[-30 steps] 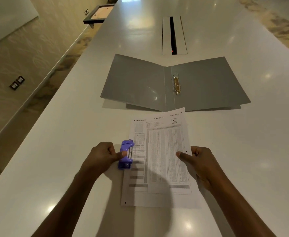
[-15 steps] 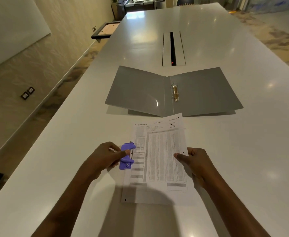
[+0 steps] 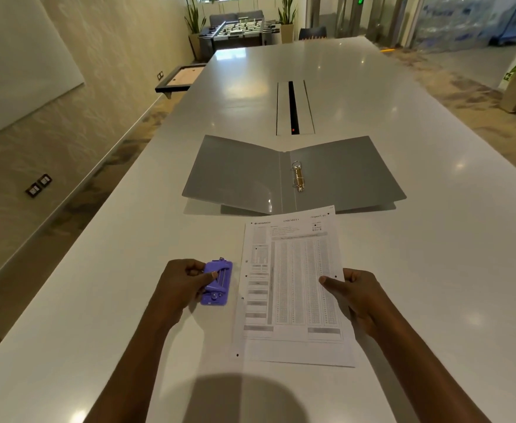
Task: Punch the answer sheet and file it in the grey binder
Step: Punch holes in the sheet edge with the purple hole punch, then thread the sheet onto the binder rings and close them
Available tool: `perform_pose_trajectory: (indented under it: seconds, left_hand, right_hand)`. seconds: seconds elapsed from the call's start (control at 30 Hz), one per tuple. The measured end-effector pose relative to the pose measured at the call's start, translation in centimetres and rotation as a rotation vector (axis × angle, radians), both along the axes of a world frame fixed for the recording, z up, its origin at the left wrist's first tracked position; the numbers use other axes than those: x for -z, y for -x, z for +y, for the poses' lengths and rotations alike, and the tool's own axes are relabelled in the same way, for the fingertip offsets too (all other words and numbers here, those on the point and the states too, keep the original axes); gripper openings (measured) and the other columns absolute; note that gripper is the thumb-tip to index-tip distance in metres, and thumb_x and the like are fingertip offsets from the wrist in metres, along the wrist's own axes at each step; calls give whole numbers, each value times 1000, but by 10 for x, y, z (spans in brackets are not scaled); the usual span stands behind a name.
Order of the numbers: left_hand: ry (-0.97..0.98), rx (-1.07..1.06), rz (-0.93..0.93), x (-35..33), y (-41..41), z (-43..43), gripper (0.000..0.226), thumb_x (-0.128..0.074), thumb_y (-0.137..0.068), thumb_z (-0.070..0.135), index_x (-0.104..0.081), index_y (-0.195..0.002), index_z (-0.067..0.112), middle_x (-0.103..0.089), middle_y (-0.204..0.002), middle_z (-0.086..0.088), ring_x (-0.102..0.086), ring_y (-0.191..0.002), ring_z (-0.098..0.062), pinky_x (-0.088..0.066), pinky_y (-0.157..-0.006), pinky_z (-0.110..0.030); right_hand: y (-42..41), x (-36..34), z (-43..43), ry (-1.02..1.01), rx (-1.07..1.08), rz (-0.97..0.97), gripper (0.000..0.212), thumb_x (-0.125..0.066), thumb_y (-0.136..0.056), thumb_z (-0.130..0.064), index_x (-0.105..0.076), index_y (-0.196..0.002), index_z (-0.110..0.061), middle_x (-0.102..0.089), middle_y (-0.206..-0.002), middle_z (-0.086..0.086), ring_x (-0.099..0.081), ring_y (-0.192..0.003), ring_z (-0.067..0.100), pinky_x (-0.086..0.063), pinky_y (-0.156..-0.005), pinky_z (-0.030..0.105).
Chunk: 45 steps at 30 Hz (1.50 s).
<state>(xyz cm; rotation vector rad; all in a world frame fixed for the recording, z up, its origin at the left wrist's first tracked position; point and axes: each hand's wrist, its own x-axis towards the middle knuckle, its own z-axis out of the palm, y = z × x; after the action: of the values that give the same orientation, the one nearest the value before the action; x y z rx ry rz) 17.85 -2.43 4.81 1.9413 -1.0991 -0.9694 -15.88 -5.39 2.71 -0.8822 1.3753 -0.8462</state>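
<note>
The printed answer sheet (image 3: pixel 293 288) lies flat on the white table (image 3: pixel 433 239), with small holes showing along its left edge. My left hand (image 3: pixel 180 285) grips a purple hole punch (image 3: pixel 217 283), which sits on the table just left of the sheet and apart from it. My right hand (image 3: pixel 357 296) pinches the sheet's right edge, thumb on top. Beyond the sheet the grey binder (image 3: pixel 235 174) lies spread open, its metal rings (image 3: pixel 298 176) standing at the spine.
A cable slot (image 3: pixel 293 108) with a red light runs down the table's middle behind the binder. The table's left edge drops to the floor beside a wall. A foosball table (image 3: pixel 238 30) and plants stand at the room's far end.
My left hand has pulled the purple punch leftward off the sheet's edge, leaving holes in view. The camera has tilted up, showing more of the room.
</note>
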Motion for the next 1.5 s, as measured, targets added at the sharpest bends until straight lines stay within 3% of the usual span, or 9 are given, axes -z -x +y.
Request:
perform_pose_trajectory:
  seconds: [0.17, 0.3, 0.43, 0.53, 0.73, 0.97, 1.27, 1.43, 1.5]
  left_hand:
    - [42, -33, -105, 2, 3, 4, 27, -82, -87, 20, -73, -107, 5, -75, -95, -17, -72, -86, -31, -54, -71, -34]
    - [301, -43, -317, -14, 39, 10, 39, -75, -94, 24, -67, -130, 12, -67, -117, -3, -66, -100, -22, -54, -82, -33]
    - [186, 60, 120, -25, 79, 8, 39, -69, -98, 30, -68, -134, 14, -77, -116, -3, -74, -105, -19, -57, -81, -22]
    - [93, 164, 439, -24, 100, 7, 29, -64, -101, 25, -74, -124, 10, -82, -111, -6, -77, -106, -22, -59, -99, -39]
    - [2, 229, 650, -25, 115, -2, 24, -66, -98, 10, -75, -116, -3, -80, -112, -17, -77, -107, -32, -63, -91, -36]
    - [34, 169, 642, -16, 133, -10, 18, -68, -95, 4, -78, -107, -5, -81, -104, -22, -80, -90, -29, -64, -73, -28]
    - [11, 158, 642, -1, 154, -35, 18, -69, -96, 12, -82, -102, 1, -81, -100, -20, -79, -93, -36, -63, -79, -37]
    - [180, 73, 342, -8, 159, -86, 15, -70, -97, 19, -80, -108, 16, -83, -100, -6, -79, -96, -24, -62, -95, -43]
    - [245, 123, 78, -10, 160, -111, 31, -74, -95, 25, -74, -124, 18, -79, -117, -1, -74, -109, -14, -57, -103, -37]
  right_hand:
    - [25, -3, 9, 17, 36, 13, 19, -77, -89, -9, -77, -107, -3, -80, -104, 7, -79, -85, 14, -61, -67, 20]
    - [41, -10, 16, 21, 61, -73, 24, -76, -89, -8, -76, -112, -2, -79, -112, 8, -77, -102, 22, -57, -99, 39]
    - [56, -29, 24, 69, 55, -137, 26, -73, -90, -7, -74, -116, -2, -79, -112, 8, -77, -104, 23, -56, -100, 42]
    - [66, -42, 26, 118, 36, -156, 30, -72, -91, -9, -73, -120, -4, -79, -115, 7, -76, -106, 24, -56, -99, 42]
    - [82, -56, 24, 176, 27, -112, 29, -72, -91, -12, -74, -120, -8, -79, -115, 4, -76, -105, 22, -57, -98, 41]
    - [93, -46, 21, 134, 30, -157, 30, -73, -91, -14, -73, -121, -7, -78, -117, 8, -74, -110, 23, -54, -100, 39]
    - [111, -20, -14, 73, 84, -149, 23, -66, -95, -1, -73, -116, 2, -78, -114, 13, -76, -104, 20, -60, -75, 17]
    - [127, -32, -67, 102, 200, -91, 24, -73, -90, -8, -74, -112, 3, -78, -110, 20, -75, -104, 33, -56, -98, 42]
    - [132, -42, -96, 120, 200, -38, 28, -79, -87, -18, -75, -108, 1, -77, -108, 24, -71, -85, 30, -56, -76, 30]
